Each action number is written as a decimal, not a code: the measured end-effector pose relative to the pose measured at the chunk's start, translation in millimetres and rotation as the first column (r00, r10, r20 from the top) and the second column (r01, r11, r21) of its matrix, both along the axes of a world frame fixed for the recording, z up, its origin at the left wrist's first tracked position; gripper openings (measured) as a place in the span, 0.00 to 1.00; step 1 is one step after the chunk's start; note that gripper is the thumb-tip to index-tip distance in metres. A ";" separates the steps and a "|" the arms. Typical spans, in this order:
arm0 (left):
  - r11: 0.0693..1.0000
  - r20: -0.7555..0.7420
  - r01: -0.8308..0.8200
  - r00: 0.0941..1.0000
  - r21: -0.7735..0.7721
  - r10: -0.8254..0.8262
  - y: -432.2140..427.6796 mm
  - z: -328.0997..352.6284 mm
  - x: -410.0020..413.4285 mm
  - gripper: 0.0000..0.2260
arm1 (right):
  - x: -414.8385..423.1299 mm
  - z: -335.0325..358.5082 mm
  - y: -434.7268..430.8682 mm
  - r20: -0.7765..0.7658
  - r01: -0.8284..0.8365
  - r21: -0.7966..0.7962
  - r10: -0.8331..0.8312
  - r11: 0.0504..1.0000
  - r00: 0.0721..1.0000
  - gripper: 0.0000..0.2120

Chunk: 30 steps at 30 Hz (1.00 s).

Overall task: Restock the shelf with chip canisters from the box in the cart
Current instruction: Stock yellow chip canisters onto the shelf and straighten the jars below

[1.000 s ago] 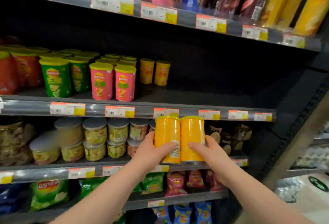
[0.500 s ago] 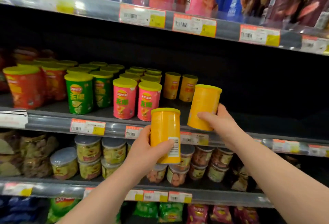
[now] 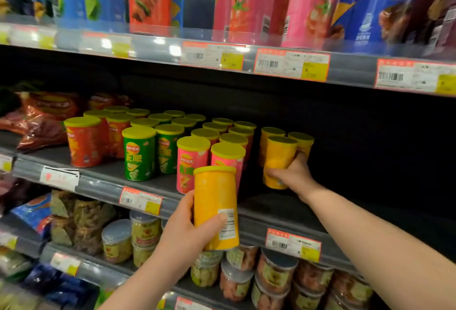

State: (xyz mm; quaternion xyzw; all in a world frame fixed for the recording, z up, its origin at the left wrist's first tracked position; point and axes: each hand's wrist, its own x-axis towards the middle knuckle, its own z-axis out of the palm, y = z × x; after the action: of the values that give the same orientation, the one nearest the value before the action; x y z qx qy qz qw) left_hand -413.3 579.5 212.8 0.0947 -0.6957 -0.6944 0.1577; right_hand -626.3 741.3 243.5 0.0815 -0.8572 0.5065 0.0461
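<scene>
- The shelf [image 3: 98, 185] is part-filled. Its left half carries rows of red, green and pink canisters [image 3: 192, 161], while the right half lies dark and bare, so much stocking looks left to do. The box and cart are out of view.
- Two yellow canisters [image 3: 302, 140] stand upright at the back, just right of the pink rows. I judge them to be the start of a yellow row.
- The front canister [image 3: 214, 201] is in mid-air before the shelf edge, below and in front of the pink ones, and is not yet placed. Its long axis runs near vertical, lid up, with the barcode label facing the camera.
- The inner canister [image 3: 280, 159] is over the shelf, directly in front of the two yellow ones. Its lid is up and its axis is close to vertical with a slight lean. I cannot tell whether its base touches the shelf.
- The left hand [image 3: 187, 230] grips the front canister around its lower half, thumb across the front.
- The right hand [image 3: 294, 176] is wrapped round the inner canister's lower right side.
</scene>
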 end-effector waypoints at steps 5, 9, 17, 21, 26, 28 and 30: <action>1.000 0.008 -0.029 1.000 0.010 0.029 9.9 2.5 -5.8 0.26 | -26.5 -10.9 -11.7 0.070 -0.016 0.015 0.015 1.000 0.997 0.50; 0.998 0.004 -0.055 0.998 0.005 0.055 15.4 1.7 -10.8 0.25 | -40.0 -13.9 -6.1 0.130 -0.123 0.067 0.113 0.990 0.985 0.45; 0.998 -0.005 -0.059 0.998 -0.030 0.059 27.9 4.3 -19.9 0.19 | -48.0 -17.3 0.7 0.127 -0.200 0.060 0.191 0.978 0.973 0.43; 0.998 -0.002 -0.060 0.998 -0.026 0.060 28.3 4.0 -23.5 0.20 | -50.3 -17.4 2.5 0.124 -0.203 0.106 0.189 0.973 0.974 0.42; 0.998 -0.009 -0.063 0.998 0.000 0.063 31.5 3.9 -25.4 0.18 | -48.9 -16.1 -1.2 0.139 -0.235 0.102 0.220 0.967 0.965 0.42; 0.997 -0.006 -0.078 0.997 -0.010 0.078 30.4 2.0 -25.9 0.17 | -49.4 -15.9 -1.3 0.128 -0.222 0.133 0.205 0.966 0.970 0.41; 0.996 -0.003 -0.092 0.996 -0.019 0.091 29.2 0.6 -25.9 0.17 | -49.6 -17.3 -1.7 0.120 -0.192 0.120 0.178 0.974 0.977 0.42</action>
State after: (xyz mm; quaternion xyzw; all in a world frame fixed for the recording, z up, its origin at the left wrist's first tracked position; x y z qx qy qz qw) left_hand -439.2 608.7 213.4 0.1242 -0.6971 -0.6798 0.1910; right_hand -675.9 739.6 226.2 0.1364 -0.8784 0.4549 -0.0535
